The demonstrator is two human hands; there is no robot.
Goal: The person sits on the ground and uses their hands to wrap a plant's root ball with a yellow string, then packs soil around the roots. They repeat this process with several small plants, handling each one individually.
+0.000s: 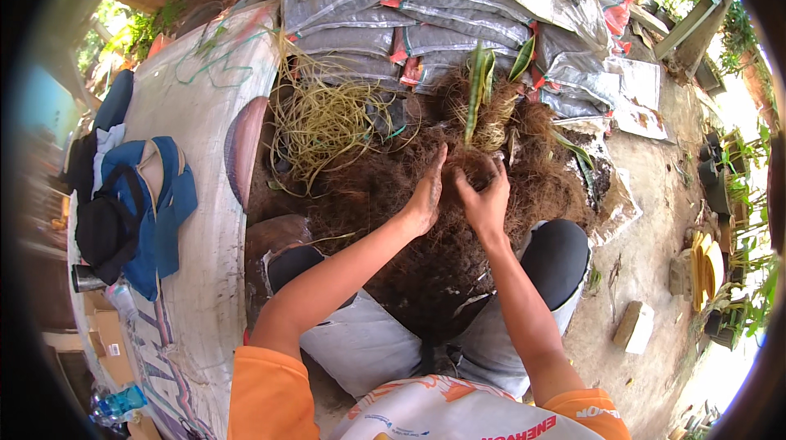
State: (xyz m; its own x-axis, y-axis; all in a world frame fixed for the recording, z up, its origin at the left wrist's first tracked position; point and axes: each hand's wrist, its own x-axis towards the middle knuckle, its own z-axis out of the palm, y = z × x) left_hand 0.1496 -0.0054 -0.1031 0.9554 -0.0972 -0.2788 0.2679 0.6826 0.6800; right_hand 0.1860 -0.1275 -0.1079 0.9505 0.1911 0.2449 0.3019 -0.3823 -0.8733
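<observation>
My left hand (427, 198) is held edge-on over a heap of brown coir-like fibre (368, 194), its fingers stretched out. Beside it, my right hand (489, 201) has thumb and fingers apart in a loose curve, with fibre between and behind them. Some fingertips are partly lost against the brown fibre. Just beyond the hands stands a snake plant (474, 96) with upright green leaves. A pale, stringy bundle (494, 125) sits at its base. Dark loose soil (426, 276) lies between my knees.
A tangle of yellow-green string (327, 125) lies left of the fibre. Stacked grey sacks (458, 14) rise behind. On the left, a pale board (205, 219) carries a blue bag (168, 211). A block (634, 327) rests on the concrete at right, near potted plants (741, 268).
</observation>
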